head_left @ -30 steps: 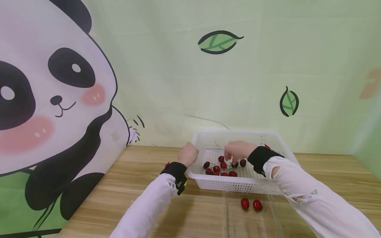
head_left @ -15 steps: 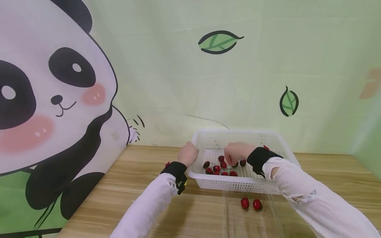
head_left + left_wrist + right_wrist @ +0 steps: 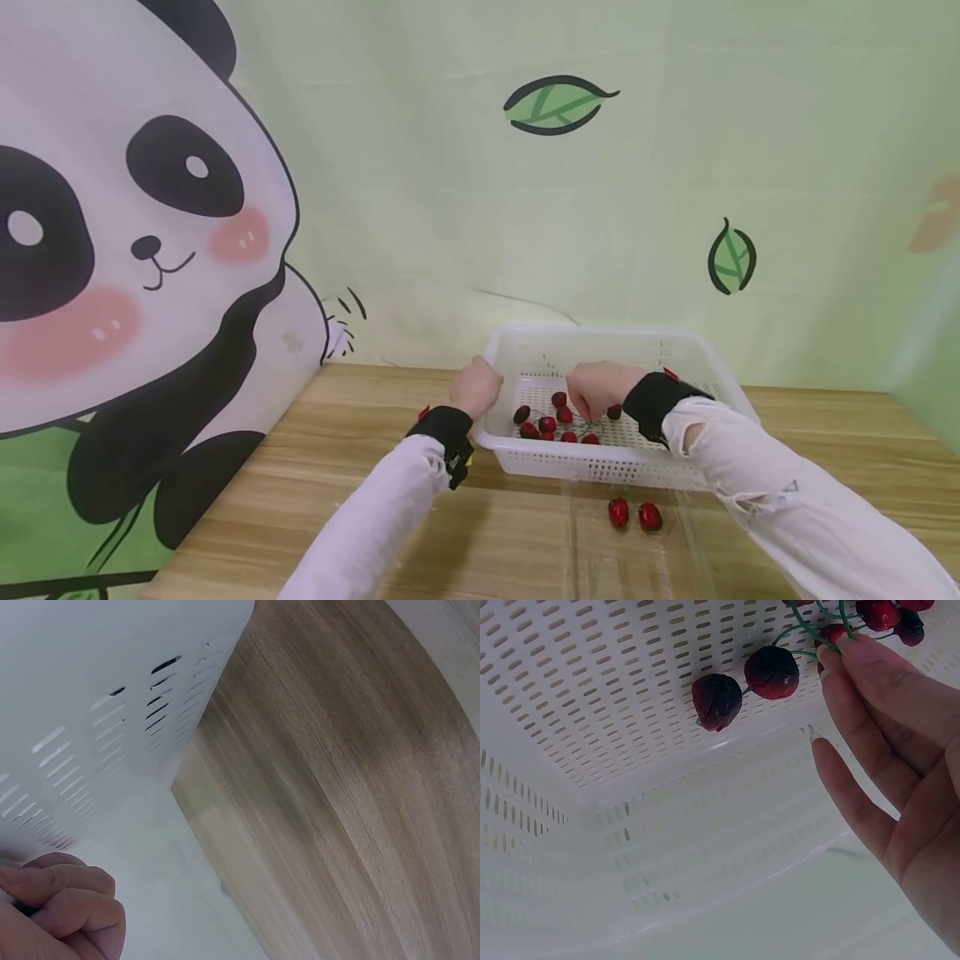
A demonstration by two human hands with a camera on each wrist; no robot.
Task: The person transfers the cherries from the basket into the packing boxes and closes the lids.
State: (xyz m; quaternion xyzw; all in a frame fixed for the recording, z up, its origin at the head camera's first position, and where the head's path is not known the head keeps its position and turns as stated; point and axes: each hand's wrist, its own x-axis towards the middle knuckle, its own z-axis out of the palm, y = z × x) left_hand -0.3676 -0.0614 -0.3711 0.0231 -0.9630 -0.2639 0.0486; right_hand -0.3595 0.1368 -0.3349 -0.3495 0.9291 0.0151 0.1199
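A white perforated plastic basket [image 3: 607, 461] stands on the table with several dark red cherries [image 3: 547, 424] on its floor. My left hand [image 3: 476, 388] grips the basket's left rim, its fingers curled in the left wrist view. Inside the basket, my right hand [image 3: 600, 387] reaches down among the fruit. In the right wrist view its thumb and index finger [image 3: 874, 671] pinch a green stem [image 3: 815, 630], while the other fingers stay apart from it. Two cherries [image 3: 772, 673] lie beside the pinched stems; the hand hides part of the bunch.
In front of the basket is a clear plastic box [image 3: 600, 567] with two red cherries [image 3: 633, 515] at its far end. The wooden table [image 3: 375, 467] meets a pale green backdrop [image 3: 420, 208] printed with a panda and leaves.
My right hand's fingers have dipped slightly lower among the cherries and come together at the stems. The left hand has stayed at the basket's rim.
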